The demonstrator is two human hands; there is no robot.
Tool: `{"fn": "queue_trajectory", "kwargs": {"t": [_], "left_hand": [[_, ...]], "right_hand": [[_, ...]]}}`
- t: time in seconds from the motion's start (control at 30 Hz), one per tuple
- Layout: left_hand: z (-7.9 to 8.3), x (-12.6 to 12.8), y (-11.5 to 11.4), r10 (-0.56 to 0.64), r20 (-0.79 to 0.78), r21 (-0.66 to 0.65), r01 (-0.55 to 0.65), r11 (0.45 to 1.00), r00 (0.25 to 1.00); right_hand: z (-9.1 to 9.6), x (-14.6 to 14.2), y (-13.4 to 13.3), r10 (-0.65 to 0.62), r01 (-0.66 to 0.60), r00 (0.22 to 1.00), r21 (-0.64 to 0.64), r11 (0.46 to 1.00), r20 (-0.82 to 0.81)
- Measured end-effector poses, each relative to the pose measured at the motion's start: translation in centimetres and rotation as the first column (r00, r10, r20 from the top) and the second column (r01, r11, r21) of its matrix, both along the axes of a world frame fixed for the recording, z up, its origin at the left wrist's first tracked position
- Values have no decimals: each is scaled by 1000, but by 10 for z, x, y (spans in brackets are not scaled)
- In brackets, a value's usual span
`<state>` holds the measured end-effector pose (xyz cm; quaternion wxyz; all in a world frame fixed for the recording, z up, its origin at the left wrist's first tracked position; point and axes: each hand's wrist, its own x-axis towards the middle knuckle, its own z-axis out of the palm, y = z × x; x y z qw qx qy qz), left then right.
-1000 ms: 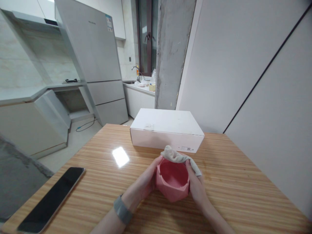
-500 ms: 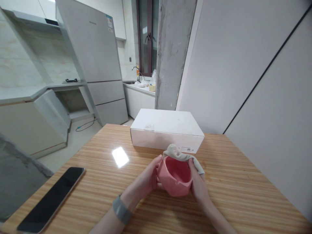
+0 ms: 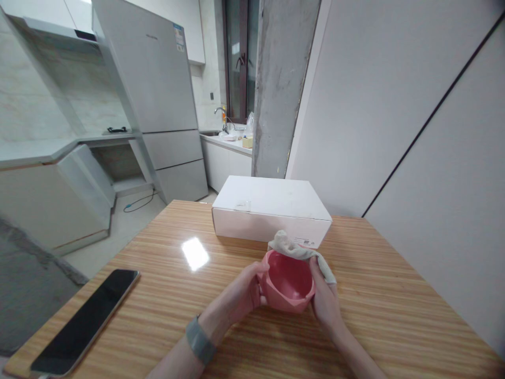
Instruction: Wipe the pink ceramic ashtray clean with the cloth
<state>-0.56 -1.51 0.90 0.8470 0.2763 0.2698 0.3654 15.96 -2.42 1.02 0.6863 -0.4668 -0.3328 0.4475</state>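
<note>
Between my two hands a pink bowl (image 3: 290,281) with angular sides and a notched rim is held above the table, tilted so that its hollow inside faces me. My left hand (image 3: 250,287) is closed on its left side, thumb at the rim and fingers behind. My right hand (image 3: 325,297) grips the right side, with the thumb near the rim. A pale grey cloth (image 3: 298,250) is draped along the far rim and runs under my right thumb. Part of the cloth and most right-hand fingers are hidden.
A white cardboard box (image 3: 272,202) stands just beyond the bowl on the wood-grain table (image 3: 169,300). At the left edge lies a black phone (image 3: 87,321). Past the table are a fridge (image 3: 158,89), a sink counter (image 3: 226,150), and a wall (image 3: 394,105) on the right.
The bowl has turned and tipped so more of its inside shows. Both hands, the bowl and the cloth have shifted slightly right, and my left thumb now rests on the rim.
</note>
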Motion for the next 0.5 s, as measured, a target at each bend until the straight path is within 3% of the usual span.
{"fn": "queue_trajectory", "kwargs": {"t": [0.1, 0.2, 0.33, 0.5], "left_hand": [[5, -1, -1, -57, -27, -19, 56, 998, 998], [5, 0, -2, 3, -37, -30, -4, 1000, 999], [5, 3, -2, 94, -46, -21, -95, 995, 994], [5, 4, -2, 91, 72, 7, -92, 996, 993]], "right_hand": [[4, 0, -3, 46, -50, 997, -82, 995, -57], [6, -1, -5, 74, -82, 995, -139, 987, -61], [2, -2, -3, 66, -64, 997, -36, 997, 29], [-2, -3, 1, 95, -101, 993, 79, 992, 75]]}}
